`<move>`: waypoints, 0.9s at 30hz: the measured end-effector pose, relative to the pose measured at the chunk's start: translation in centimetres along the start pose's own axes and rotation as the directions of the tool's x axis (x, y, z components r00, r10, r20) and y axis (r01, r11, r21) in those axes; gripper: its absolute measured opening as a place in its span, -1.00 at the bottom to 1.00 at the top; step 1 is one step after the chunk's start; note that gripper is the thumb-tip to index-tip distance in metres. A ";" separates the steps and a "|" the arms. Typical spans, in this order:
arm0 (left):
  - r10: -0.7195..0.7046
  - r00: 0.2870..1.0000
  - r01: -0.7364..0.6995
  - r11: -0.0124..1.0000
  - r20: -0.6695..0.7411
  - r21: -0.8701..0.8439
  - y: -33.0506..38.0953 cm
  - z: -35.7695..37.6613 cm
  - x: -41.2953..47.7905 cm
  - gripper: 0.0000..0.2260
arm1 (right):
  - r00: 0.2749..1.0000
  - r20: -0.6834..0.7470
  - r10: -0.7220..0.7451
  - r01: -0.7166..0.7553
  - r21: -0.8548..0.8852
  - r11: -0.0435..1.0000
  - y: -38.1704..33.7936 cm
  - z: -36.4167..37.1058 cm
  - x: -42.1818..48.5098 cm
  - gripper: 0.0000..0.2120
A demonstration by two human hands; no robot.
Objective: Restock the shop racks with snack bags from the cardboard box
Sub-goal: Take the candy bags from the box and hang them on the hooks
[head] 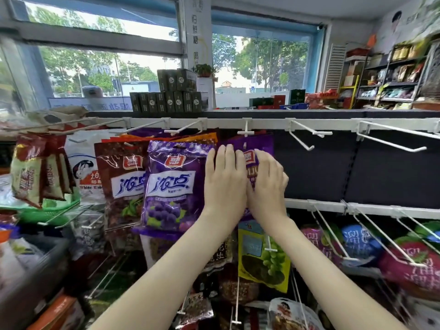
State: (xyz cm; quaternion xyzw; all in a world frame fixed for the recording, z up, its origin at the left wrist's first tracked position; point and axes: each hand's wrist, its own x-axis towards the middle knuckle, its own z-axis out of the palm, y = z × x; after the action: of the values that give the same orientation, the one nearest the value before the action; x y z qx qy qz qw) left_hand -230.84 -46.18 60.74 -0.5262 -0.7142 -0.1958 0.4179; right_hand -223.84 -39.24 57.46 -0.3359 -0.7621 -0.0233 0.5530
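Right hand: right hand (pixel 266 179) is curled over the front of the purple snack bag (pixel 258 146), fingers bent and gripping its face just under the red logo.
Left hand: left hand (pixel 225 179) lies flat and unclenched, fingers straight up, pressed against the bag's left side and steadying rather than gripping.
Bag position: it sits at the top row of the rack, directly under the white peg hook (pixel 246 129); the slot at its upper edge is just below the hook's tip. Whether the slot is already threaded onto the peg cannot be told.
Step in hand: by my reading, hanging or seating this bag on that peg.
Doing it well: keep the bag upright and square to the peg, line the slot with the tip, then slide it straight back along the wire. The flat left hand should hold the neighbouring stock aside so nothing snags.
Neighbours: a grape-flavour bag (pixel 172 184) hangs just left, touching the left hand's edge; a brown bag (pixel 121 182) hangs beyond it.
Free pegs: empty hooks (pixel 307 136) to the right stand bare against the dark back panel, so restocking looks far from finished.
Lower row: a yellow-green bag (pixel 262 260) hangs below the wrists.
Cardboard box: not identifiable in view.
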 end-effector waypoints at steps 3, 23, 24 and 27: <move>0.078 0.994 -0.089 0.985 -0.077 -0.149 0.4 0.0 -3.7 -0.68 | 0.997 0.055 -0.061 0.054 0.120 0.991 -0.7 -0.8 -3.6 -0.51; -0.382 0.866 0.470 0.841 0.322 -0.268 -16.6 0.7 -32.6 -0.80 | 0.750 0.555 -0.361 -0.005 0.550 0.835 -17.1 9.9 -27.9 -0.65; -0.407 0.840 0.506 0.826 0.360 -0.247 -18.3 1.3 -34.8 -0.81 | 0.693 0.613 -0.379 -0.014 0.538 0.843 -18.4 11.4 -29.6 -0.65; -0.501 0.690 0.651 0.745 0.523 -0.146 -23.3 3.4 -42.8 -0.78 | 0.489 0.767 -0.415 -0.036 0.493 0.870 -22.3 16.4 -36.1 -0.65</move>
State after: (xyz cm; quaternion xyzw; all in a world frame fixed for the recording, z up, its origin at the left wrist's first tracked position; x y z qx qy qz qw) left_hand -249.36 -77.58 28.13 -0.3618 -0.8789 -0.3041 0.0649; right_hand -243.52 -67.38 27.67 -0.0778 -0.9500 0.2573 0.1591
